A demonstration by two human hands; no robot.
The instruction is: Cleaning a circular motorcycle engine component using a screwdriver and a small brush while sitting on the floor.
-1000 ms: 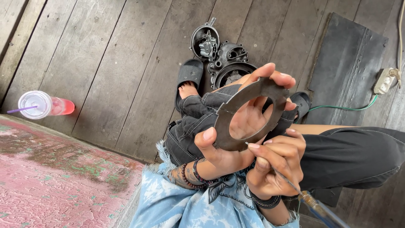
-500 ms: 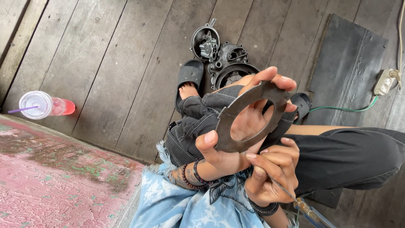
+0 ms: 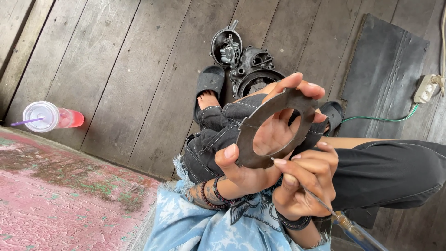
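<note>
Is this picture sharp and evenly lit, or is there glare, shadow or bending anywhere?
Head view: soft, even daylight, no hard shadows; the metal ring plate in the left hand shows a dull sheen, no strong glare. Hands and plate look sharp, and so does the pink drink cup. The floor planks fan outward, hinting at wide-lens distortion. The right hand holds a thin tool that is cropped at the bottom edge.

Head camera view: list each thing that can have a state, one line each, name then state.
metal ring plate: held up, gripped at its edges by the left hand.
screwdriver: held in the right hand, tip against the plate's lower edge.
engine parts: taken apart, lying on the plank floor.
drink cup: lidded, straw in, part full of red liquid.
power strip: on the floor, cable attached.
</note>
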